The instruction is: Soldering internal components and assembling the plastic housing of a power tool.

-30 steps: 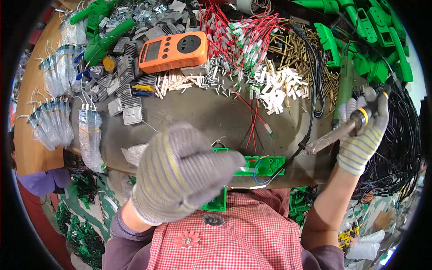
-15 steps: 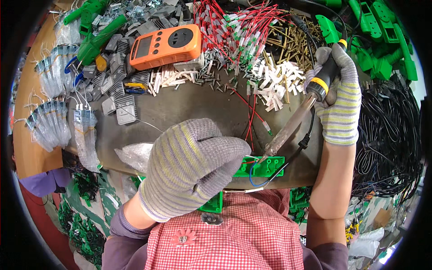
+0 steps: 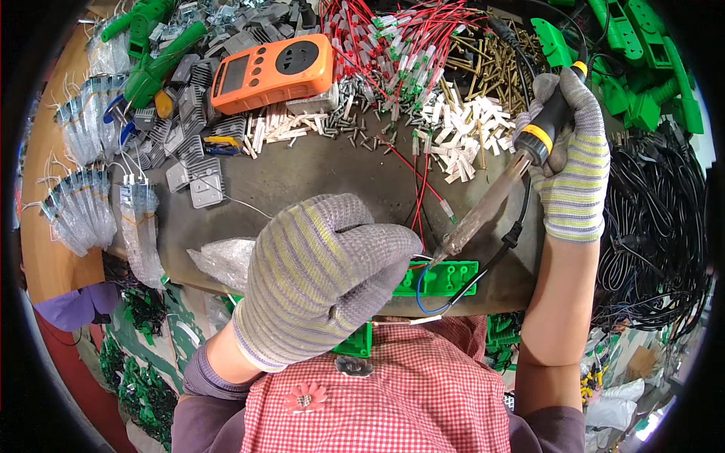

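My left hand [image 3: 321, 275], in a grey striped glove, presses down on a green plastic part [image 3: 438, 278] at the near edge of a dark work mat [image 3: 302, 177]; most of the part is hidden under the glove. My right hand [image 3: 570, 155], also gloved, grips a soldering iron [image 3: 498, 192] by its black and yellow handle. The iron slants down to the left and its tip touches the green part beside my left fingers. Red wires [image 3: 418, 198] and a blue wire [image 3: 423, 300] run to the part.
An orange meter [image 3: 272, 72] lies at the back of the mat. Around it are red leads [image 3: 393, 41], white connectors [image 3: 468, 132], screws, brass pins, metal heat sinks [image 3: 198, 162] and bagged parts [image 3: 83, 204]. Black cables [image 3: 649, 226] pile at the right, green housings [image 3: 634, 68] behind.
My right hand has brought the soldering iron in from the right and lowered its tip onto the green part. My left hand stays on the part.
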`<state>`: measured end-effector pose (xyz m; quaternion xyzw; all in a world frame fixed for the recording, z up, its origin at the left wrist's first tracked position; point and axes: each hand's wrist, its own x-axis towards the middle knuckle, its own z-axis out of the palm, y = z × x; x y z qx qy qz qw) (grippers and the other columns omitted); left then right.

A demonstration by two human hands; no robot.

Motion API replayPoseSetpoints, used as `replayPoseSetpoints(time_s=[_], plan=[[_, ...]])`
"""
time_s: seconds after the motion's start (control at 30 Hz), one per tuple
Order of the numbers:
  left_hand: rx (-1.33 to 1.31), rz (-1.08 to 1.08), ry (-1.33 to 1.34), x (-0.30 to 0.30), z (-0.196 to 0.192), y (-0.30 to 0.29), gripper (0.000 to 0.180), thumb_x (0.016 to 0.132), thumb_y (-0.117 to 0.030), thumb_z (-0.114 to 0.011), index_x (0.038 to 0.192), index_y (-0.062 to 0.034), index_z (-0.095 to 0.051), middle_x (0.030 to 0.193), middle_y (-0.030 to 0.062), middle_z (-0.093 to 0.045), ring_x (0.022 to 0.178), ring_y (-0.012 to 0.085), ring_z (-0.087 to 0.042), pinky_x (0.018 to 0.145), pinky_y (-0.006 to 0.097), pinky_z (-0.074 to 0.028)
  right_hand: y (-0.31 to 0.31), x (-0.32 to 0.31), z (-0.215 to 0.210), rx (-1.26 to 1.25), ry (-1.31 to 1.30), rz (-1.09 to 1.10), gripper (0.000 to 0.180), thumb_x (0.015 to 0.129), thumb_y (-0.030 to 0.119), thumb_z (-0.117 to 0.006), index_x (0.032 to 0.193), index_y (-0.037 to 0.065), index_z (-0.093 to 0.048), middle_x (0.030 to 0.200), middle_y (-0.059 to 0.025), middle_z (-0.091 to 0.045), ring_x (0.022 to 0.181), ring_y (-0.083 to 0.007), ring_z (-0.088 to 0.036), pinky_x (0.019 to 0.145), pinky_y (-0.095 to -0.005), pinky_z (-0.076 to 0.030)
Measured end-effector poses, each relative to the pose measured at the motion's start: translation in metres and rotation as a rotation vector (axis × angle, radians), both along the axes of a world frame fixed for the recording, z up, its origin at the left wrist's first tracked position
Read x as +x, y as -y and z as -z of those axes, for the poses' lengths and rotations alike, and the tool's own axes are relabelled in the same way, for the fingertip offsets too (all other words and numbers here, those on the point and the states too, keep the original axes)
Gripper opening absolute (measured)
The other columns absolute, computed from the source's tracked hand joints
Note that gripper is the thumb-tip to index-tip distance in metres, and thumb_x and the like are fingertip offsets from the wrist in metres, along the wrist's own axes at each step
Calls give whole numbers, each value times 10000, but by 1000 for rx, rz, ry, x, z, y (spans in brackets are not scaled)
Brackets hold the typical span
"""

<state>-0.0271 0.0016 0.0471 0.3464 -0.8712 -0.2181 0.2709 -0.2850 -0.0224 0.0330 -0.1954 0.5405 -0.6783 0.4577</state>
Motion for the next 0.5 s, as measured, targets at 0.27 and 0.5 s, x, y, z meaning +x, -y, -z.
replayPoseSetpoints(time_s=[0.27, 0.5], plan=[[-50, -22, 13, 1, 5, -2, 202, 756, -84, -775, 944, -153, -747, 778, 37, -585, 696, 230, -580, 624, 351, -452, 3, -4, 2, -60, 93, 49, 252, 907, 255, -708, 1071, 72, -652, 916, -62, -690, 656, -153, -654, 568, -285, -576], [19, -23, -67, 3, -6, 2, 151, 800, -37, -696, 940, -91, -715, 811, 43, -621, 712, 247, -601, 694, 360, -478, 2, -11, 6, -75, 96, 52, 252, 909, 262, -712, 1039, 57, -648, 878, -54, -672, 652, -169, -642, 557, -282, -565]])
